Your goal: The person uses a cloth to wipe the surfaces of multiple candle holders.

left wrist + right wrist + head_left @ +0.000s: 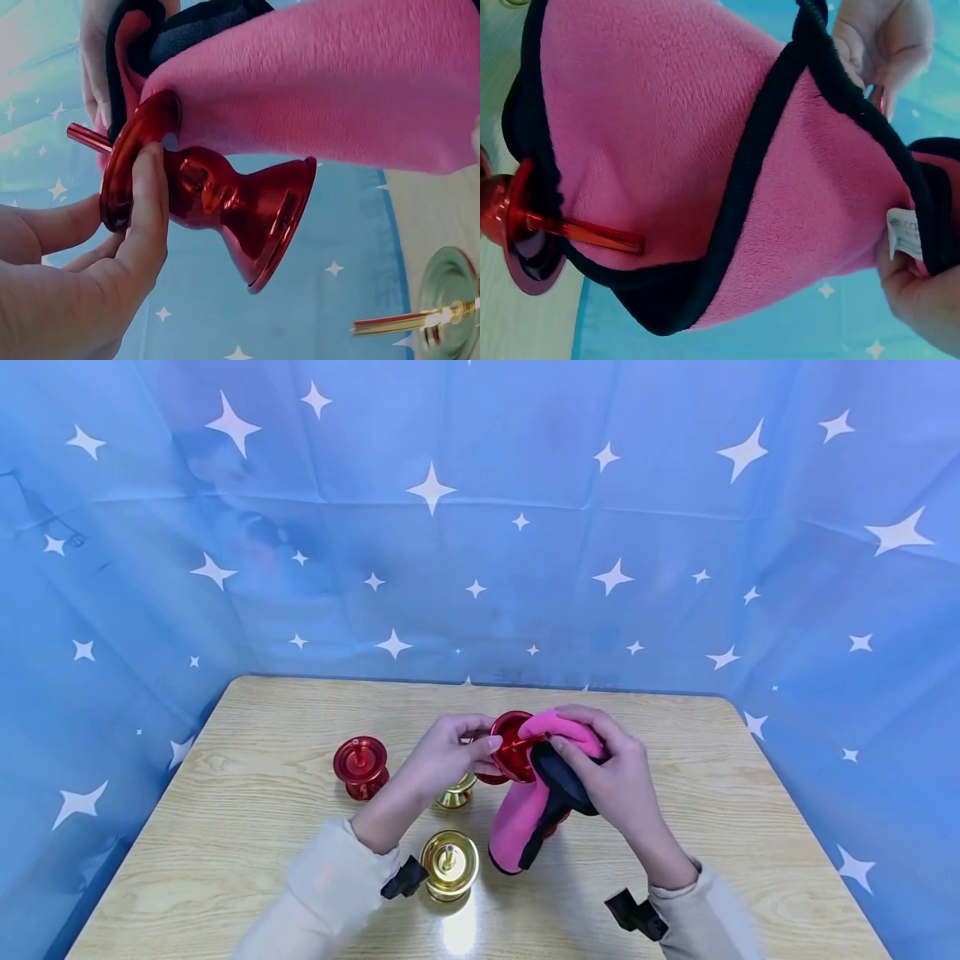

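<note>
My left hand pinches the dish rim of a shiny red metal candle holder, thumb on one side and fingers on the other. The holder is raised and tilted, its spike and flared base both showing in the left wrist view. Against its dish lies a pink cleaning cloth with black edging. My right hand grips the bunched cloth beside the dish. A white label shows near the right fingers in the right wrist view.
On the wooden table stand a red candle holder at left and two gold ones, a nearer one and a farther one. Another red holder is mostly hidden behind the cloth. A blue starry curtain hangs behind.
</note>
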